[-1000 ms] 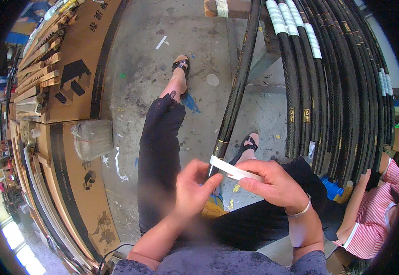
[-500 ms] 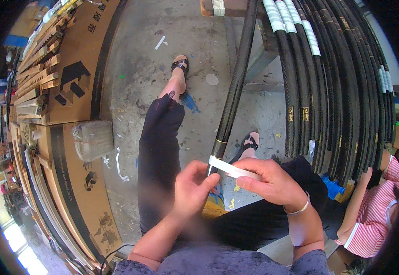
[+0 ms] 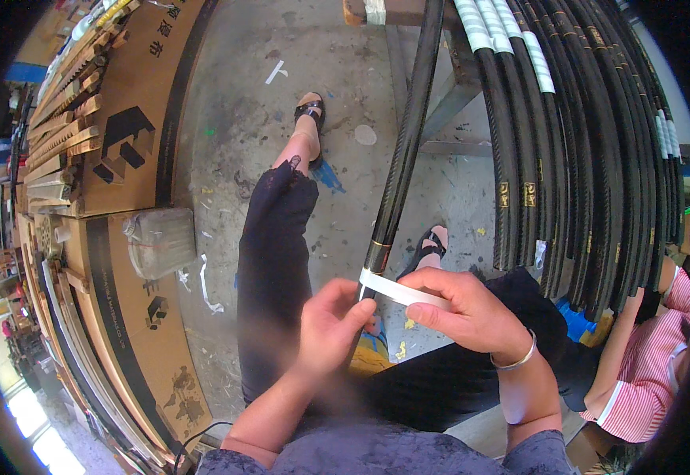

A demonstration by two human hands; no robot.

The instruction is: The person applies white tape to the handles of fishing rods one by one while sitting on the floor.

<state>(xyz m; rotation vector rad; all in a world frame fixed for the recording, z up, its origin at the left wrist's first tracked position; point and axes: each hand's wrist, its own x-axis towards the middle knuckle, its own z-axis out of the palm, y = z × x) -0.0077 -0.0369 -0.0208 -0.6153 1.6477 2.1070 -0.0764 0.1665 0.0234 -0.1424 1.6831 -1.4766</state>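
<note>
A long black pole [image 3: 404,170] with thin gold rings slants from the top of the view down to my lap. My left hand [image 3: 329,332] is closed around its near end, thumb pressed on the front. Just above that thumb, white tape [image 3: 392,290] wraps the pole and stretches as a taut strip toward the right. Between thumb and fingers, my right hand [image 3: 475,313] pinches the strip's other end. Whether a roll sits inside the right hand is hidden.
Many similar black poles [image 3: 582,158] lie side by side on the right, some with white wrapped sections. A person in a striped top [image 3: 638,380] sits by them. Cardboard boxes [image 3: 143,317], wooden strips [image 3: 68,134] and a plastic-wrapped bundle [image 3: 160,240] line the left.
</note>
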